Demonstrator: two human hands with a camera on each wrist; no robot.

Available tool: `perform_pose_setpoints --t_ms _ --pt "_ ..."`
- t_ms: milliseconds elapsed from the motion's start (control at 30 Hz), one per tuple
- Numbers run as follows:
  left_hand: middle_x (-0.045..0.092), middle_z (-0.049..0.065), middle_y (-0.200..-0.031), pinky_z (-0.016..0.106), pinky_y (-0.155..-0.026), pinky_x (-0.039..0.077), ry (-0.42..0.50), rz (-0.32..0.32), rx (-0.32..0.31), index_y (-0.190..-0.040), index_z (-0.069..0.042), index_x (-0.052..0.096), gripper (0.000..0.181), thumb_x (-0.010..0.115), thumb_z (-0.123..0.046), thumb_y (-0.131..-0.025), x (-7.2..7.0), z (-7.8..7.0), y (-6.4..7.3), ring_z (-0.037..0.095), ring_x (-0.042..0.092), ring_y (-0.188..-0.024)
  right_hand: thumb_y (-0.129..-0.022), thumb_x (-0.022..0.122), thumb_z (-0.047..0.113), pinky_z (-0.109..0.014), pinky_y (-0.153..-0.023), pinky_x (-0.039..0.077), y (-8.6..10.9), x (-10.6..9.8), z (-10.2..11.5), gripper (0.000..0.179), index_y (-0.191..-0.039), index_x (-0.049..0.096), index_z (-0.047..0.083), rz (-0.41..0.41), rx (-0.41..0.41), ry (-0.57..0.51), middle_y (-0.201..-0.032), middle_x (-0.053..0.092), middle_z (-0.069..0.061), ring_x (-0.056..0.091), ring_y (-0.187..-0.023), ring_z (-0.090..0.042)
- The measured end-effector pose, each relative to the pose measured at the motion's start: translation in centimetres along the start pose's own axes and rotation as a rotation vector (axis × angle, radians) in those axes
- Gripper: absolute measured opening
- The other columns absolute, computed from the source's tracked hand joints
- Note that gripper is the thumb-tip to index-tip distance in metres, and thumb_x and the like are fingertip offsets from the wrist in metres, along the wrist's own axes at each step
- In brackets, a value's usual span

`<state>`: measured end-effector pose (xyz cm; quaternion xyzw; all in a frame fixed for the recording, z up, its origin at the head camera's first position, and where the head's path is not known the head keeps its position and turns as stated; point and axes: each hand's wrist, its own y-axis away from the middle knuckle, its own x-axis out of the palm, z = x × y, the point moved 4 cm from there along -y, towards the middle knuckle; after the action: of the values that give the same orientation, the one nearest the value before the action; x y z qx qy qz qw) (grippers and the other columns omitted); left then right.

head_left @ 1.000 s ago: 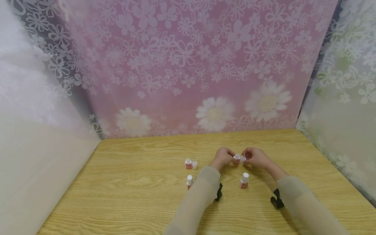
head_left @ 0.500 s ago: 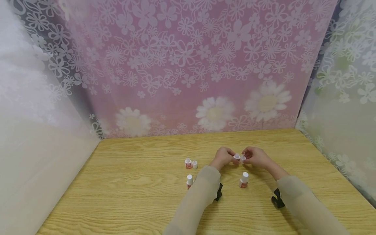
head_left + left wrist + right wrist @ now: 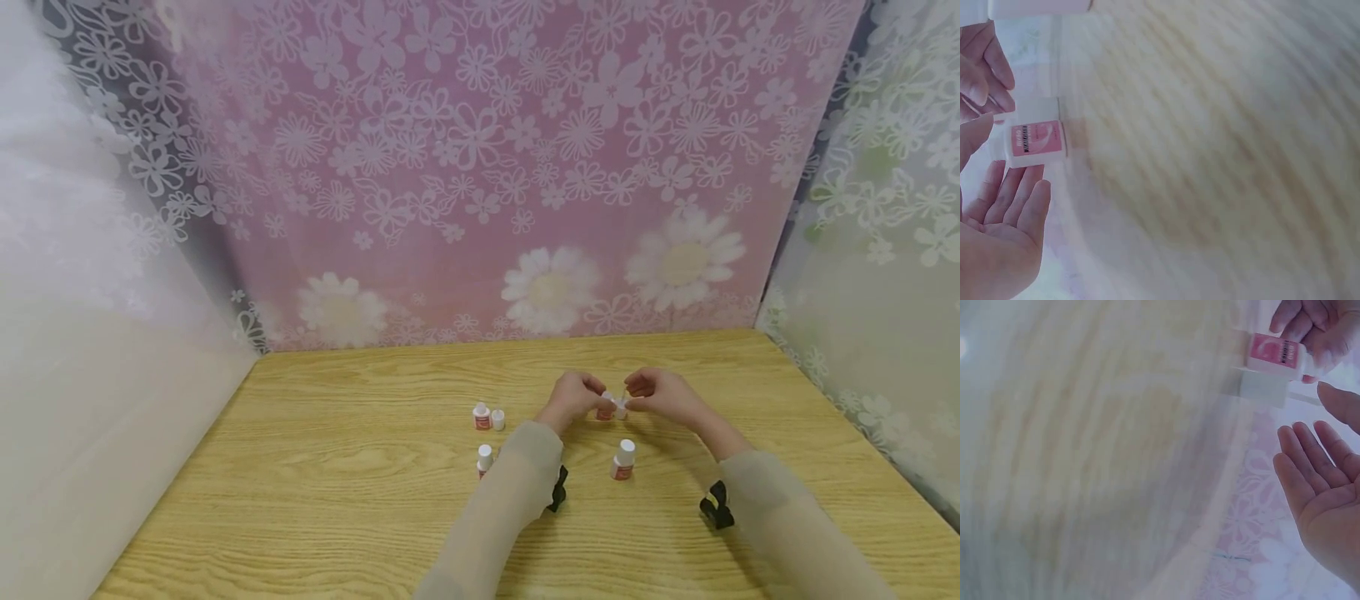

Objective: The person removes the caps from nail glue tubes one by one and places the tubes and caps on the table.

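A small white bottle [image 3: 604, 412] with a pink label stands uncapped at the back right of the table. Its white cap [image 3: 621, 410] stands right beside it, with a thin stem pointing up. My left hand [image 3: 576, 398] is at the bottle's left side, fingers extended close along it and thumb reaching over its neck, as the left wrist view shows. My right hand [image 3: 1329, 487] is just right of the cap, fingers straight and thumb apart, with nothing between them. In the head view the left thumb covers part of the bottle's top.
Another uncapped bottle [image 3: 482, 417] stands to the left with its cap [image 3: 498, 420] beside it. A capped bottle [image 3: 626, 460] stands nearer on the right; another capped bottle [image 3: 485, 460] is partly hidden by the left sleeve [image 3: 517, 475]. A floral curtain [image 3: 480, 167] borders the wooden table [image 3: 337, 492].
My right hand has let go of the cap and drawn slightly right and up; its fingers have spread. The left thumb has moved from the bottle's side across its top.
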<state>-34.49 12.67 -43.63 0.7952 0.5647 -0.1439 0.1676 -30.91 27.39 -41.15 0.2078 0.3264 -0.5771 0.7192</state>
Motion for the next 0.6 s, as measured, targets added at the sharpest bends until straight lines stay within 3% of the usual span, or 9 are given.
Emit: perform_pose_setpoints --t_ms 200,367,600 --pt "0.057 -0.005 -0.073 0.026 -0.064 0.044 0.004 -0.008 0.020 -0.090 -0.004 0.065 0.026 0.076 -0.013 -0.069 -0.6 -1.1 0.7 0.010 0.052 -0.068 -0.081 0.065 0.015 -0.043 -0.077 0.044 0.3 -0.5 0.8 0.045 -0.113 0.049 -0.012 -0.006 0.006 -0.016 -0.105 0.054 -0.026 0.052 -0.096 -0.037" --pt "0.058 -0.005 -0.076 0.025 -0.064 0.044 -0.014 -0.034 0.049 -0.090 -0.004 0.065 0.026 0.076 -0.013 -0.069 -1.3 -1.7 1.1 0.010 0.053 -0.071 -0.082 0.064 0.015 -0.045 -0.080 0.042 0.9 -0.8 1.7 0.043 -0.114 0.049 -0.010 -0.012 -0.014 -0.007 -0.108 0.053 -0.026 0.050 -0.099 -0.038" --pt "0.059 -0.007 -0.078 0.025 -0.066 0.045 0.000 -0.010 0.055 -0.091 -0.007 0.065 0.026 0.076 -0.018 -0.071 -1.9 -2.7 2.0 0.009 0.054 -0.072 -0.083 0.063 0.019 -0.048 -0.082 0.040 1.6 -1.3 3.1 0.043 -0.114 0.050 -0.007 -0.044 -0.045 0.014 -0.110 0.053 -0.025 0.049 -0.101 -0.039"
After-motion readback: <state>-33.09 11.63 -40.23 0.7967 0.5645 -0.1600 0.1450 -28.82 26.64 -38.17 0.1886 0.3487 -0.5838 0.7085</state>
